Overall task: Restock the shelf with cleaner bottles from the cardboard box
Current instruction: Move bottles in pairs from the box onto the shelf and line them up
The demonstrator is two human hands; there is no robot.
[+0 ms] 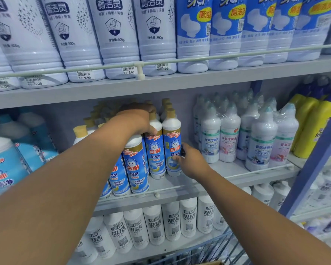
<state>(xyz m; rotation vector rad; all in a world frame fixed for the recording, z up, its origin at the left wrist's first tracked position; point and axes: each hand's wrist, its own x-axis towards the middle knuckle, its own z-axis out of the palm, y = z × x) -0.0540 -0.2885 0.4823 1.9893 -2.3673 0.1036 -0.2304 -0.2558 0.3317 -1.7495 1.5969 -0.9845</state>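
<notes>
Nearest to me, at the bottom edge, a sliver of the cardboard box shows above a wire basket; whatever stock is left in it is out of my sight. Further out, my right hand rests on the lower label of the rightmost cleaner bottle, thumb on the front and fingers round its right side, a light steadying grip. My left hand is curled over the neck and shoulder of the neighbouring bottle; it grasps that one from above. Both stand upright on the middle shelf, behind the thin front rail.

To finish the placement well, I would slide the two bottles back together until they touch the gold-capped rows behind, labels forward, bases flat. I should let go only once neither rocks, and lift my wrist clear of the caps.
</notes>
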